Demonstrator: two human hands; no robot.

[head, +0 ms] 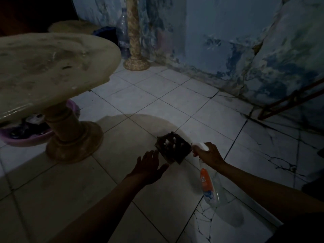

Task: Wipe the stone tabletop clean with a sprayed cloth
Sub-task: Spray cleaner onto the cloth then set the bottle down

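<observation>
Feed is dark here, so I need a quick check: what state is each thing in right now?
cloth: dark, held out at its edge by the left hand, white foam on it
left hand: fingers extended at the cloth's edge
right hand: grips the spray bottle
spray bottle: nozzle aimed at the cloth
stone tabletop: smudged, untouched
purple basin: on the floor under the table

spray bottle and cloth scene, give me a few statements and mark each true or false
1. The right hand grips the clear spray bottle with the orange label. True.
2. The dark square cloth lies on the round stone tabletop. False: the left hand holds it out above the white floor tiles.
3. White foam spots show on the cloth. True.
4. A purple plastic basin sits on the tabletop. False: it is on the floor beside the pedestal.
</observation>
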